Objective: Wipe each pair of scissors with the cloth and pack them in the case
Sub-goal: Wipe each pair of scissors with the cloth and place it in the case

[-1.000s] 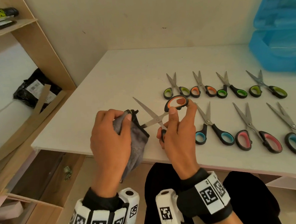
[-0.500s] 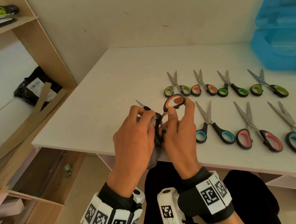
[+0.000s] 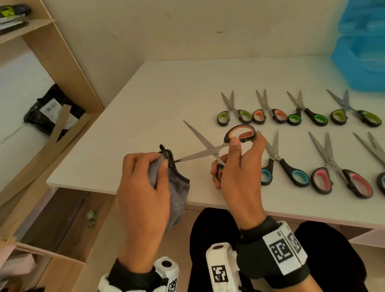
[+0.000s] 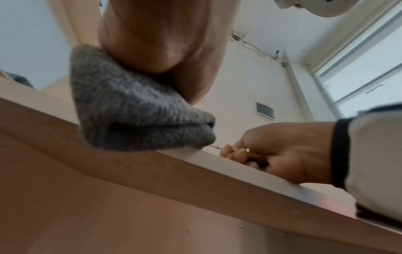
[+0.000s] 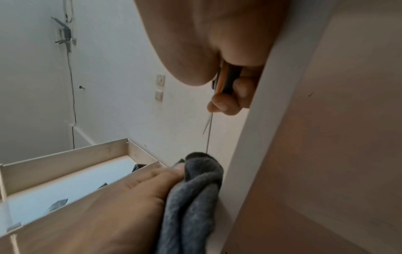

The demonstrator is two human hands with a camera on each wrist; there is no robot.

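Note:
My right hand (image 3: 235, 165) grips the orange-handled scissors (image 3: 212, 148) by their handles above the table's front edge, blades spread wide. One blade points up and left. The tip of the other runs left into the folded grey cloth (image 3: 176, 192), which my left hand (image 3: 144, 182) pinches around it. In the left wrist view the cloth (image 4: 139, 110) bulges under my palm and the right hand (image 4: 276, 154) shows beyond the table edge. The right wrist view shows the thin blades (image 5: 208, 130) reaching down to the cloth (image 5: 195, 189). The blue case (image 3: 366, 51) stands at the far right.
Several more scissors lie in two rows on the white table (image 3: 140, 117), from a green-handled pair (image 3: 232, 114) to a pink-handled pair (image 3: 339, 170). A wooden shelf unit (image 3: 46, 64) holding a black package (image 3: 51, 109) stands to the left. My dark-clothed lap is below the table edge.
Half a second ago my left hand and the cloth were close against the right hand near the pivot. The left hand has since slid left along the blade to its tip.

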